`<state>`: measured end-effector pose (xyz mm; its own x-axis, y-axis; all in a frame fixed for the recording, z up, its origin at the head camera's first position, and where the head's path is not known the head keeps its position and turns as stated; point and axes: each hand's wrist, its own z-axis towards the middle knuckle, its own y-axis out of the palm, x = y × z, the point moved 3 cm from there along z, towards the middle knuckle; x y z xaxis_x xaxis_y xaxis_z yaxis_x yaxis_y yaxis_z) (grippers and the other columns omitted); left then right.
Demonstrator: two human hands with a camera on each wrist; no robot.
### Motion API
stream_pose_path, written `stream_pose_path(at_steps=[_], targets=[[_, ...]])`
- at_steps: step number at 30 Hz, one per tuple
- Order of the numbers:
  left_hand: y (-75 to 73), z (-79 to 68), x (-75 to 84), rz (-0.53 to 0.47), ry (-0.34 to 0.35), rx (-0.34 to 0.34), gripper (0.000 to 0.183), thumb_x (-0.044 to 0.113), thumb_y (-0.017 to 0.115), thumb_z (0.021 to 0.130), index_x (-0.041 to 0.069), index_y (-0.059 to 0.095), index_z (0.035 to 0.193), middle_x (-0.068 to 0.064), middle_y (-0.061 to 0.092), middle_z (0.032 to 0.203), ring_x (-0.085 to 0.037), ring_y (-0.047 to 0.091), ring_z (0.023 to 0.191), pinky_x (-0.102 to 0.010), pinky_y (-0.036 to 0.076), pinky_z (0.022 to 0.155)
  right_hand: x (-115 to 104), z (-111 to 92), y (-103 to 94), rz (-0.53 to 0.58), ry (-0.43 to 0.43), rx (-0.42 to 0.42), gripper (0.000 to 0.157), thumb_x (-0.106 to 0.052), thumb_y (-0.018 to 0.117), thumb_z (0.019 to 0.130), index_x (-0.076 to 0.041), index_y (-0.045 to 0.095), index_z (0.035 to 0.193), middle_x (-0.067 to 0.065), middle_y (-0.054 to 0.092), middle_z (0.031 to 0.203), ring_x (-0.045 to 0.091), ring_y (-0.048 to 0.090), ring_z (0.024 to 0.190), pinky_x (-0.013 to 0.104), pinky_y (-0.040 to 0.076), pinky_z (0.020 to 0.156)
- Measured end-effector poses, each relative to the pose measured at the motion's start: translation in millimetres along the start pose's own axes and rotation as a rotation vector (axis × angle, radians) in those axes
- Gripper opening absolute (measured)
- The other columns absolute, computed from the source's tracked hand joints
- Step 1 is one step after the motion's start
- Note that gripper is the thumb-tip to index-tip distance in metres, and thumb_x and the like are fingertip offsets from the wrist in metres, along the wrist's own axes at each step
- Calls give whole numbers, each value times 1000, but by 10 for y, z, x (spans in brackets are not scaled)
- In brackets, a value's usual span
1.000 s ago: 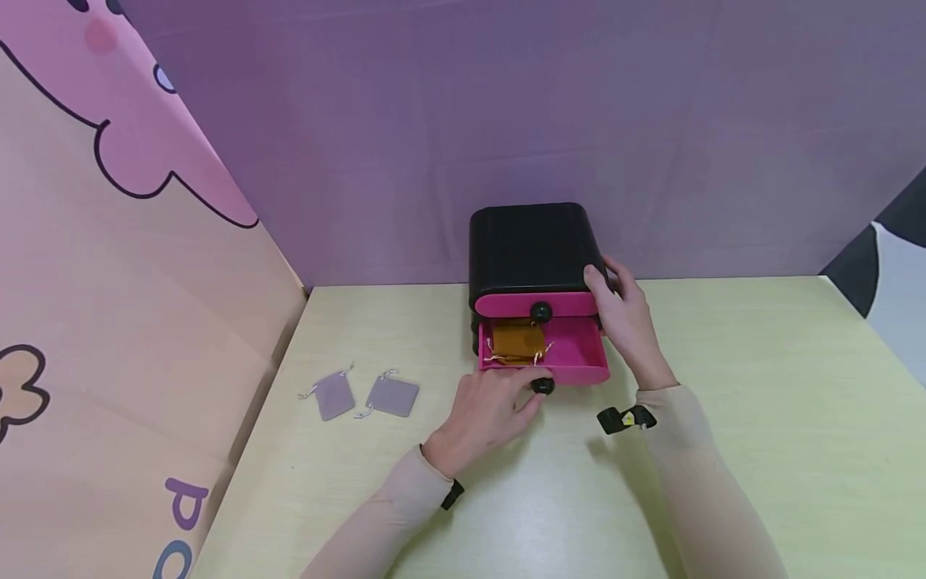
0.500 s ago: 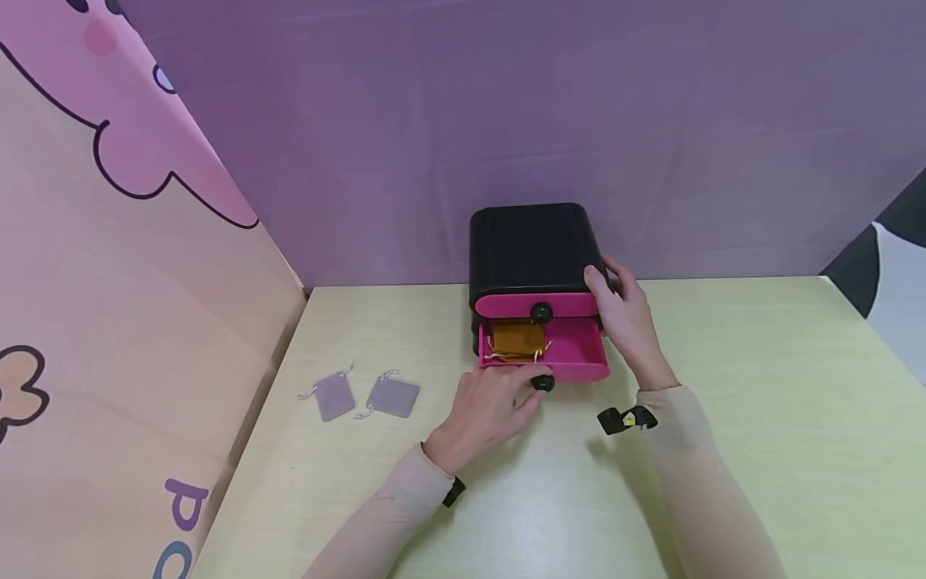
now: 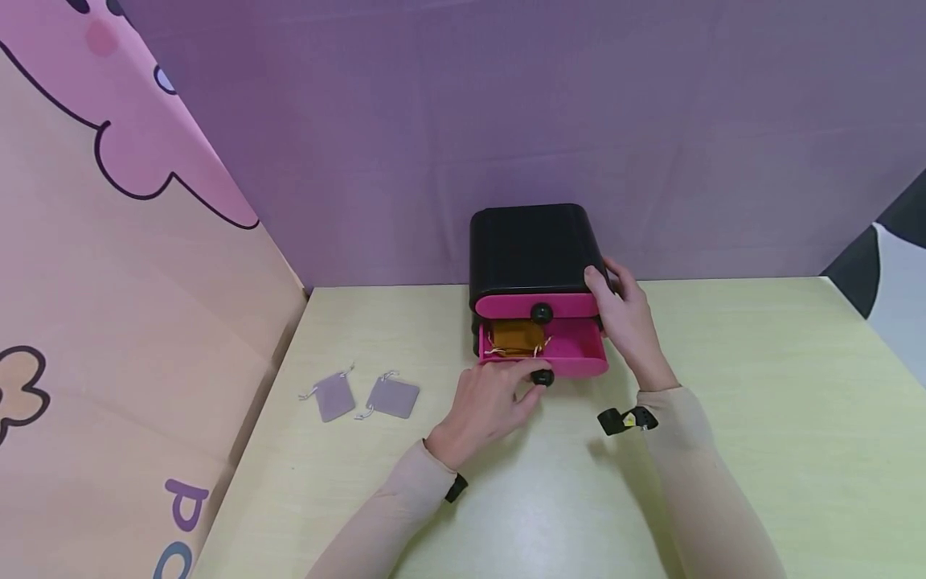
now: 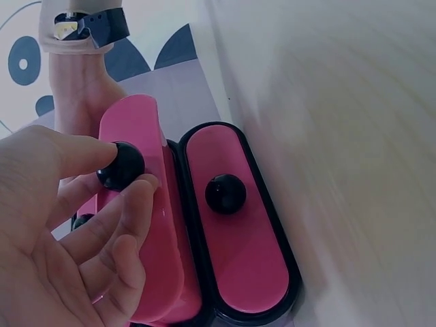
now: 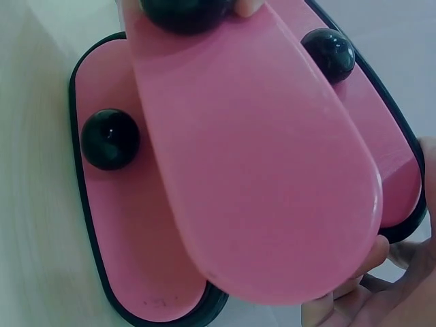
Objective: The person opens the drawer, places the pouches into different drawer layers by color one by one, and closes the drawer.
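A black mini chest of drawers (image 3: 531, 245) with pink drawer fronts stands against the purple backdrop. Its middle drawer (image 3: 579, 367) is pulled partly out, with a golden-brown drawstring pouch (image 3: 517, 338) lying in its left part. My left hand (image 3: 486, 406) pinches the black round knob (image 4: 122, 165) of that drawer between thumb and fingers. At the chest's right side, my right hand (image 3: 632, 326) grips the casing, thumb at the upper front edge. The top drawer (image 3: 506, 305) and the bottom drawer (image 4: 235, 245) sit pushed in.
Two grey drawstring pouches, one farther left (image 3: 335, 396) and one nearer the chest (image 3: 393, 396), lie flat on the pale wooden table (image 3: 781, 418). The purple backdrop (image 3: 376, 145) rises right behind the chest. A printed panel (image 3: 130, 305) borders the table's left side.
The middle drawer has slid slightly inward, and my left hand has moved forward with its knob. My right hand has stayed on the chest's side.
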<state>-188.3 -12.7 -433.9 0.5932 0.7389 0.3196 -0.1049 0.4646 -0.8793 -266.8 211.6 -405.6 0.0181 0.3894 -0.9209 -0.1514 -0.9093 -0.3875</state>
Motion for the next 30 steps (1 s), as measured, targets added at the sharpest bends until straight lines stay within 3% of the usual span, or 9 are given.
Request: stream_pose_path(at_steps=[6, 15, 21, 30], targets=[[28, 36, -27, -18, -20, 17, 31, 35, 74, 100, 34, 74, 131, 11, 53, 62, -5, 41, 51, -21, 31, 43, 3, 5, -12, 0, 2, -2, 80, -70, 44, 103, -30, 27, 170, 16, 51, 157, 29, 55, 111, 26, 50, 65], [34, 92, -52, -61, -36, 26, 31, 34, 73, 100, 33, 75, 131, 10, 48, 57, -4, 39, 49, -21, 29, 43, -12, -2, -15, 8, 1, -4, 80, -69, 45, 104, -30, 26, 170, 16, 48, 162, 35, 54, 125, 33, 55, 75], [56, 118, -81, -83, -43, 37, 30, 32, 75, 99, 32, 75, 130, 11, 53, 60, -4, 43, 50, -22, 33, 45, -9, -13, -7, 16, 5, -7, 80, -69, 45, 104, -30, 25, 171, 16, 46, 164, 39, 54, 134, 25, 53, 79], [65, 148, -101, -67, -48, 44, 31, 33, 73, 100, 35, 73, 132, 12, 53, 60, -3, 42, 49, -22, 33, 45, -15, 0, -4, 12, -2, -2, 81, -70, 45, 103, -29, 27, 170, 17, 50, 159, 34, 56, 125, 22, 52, 73]])
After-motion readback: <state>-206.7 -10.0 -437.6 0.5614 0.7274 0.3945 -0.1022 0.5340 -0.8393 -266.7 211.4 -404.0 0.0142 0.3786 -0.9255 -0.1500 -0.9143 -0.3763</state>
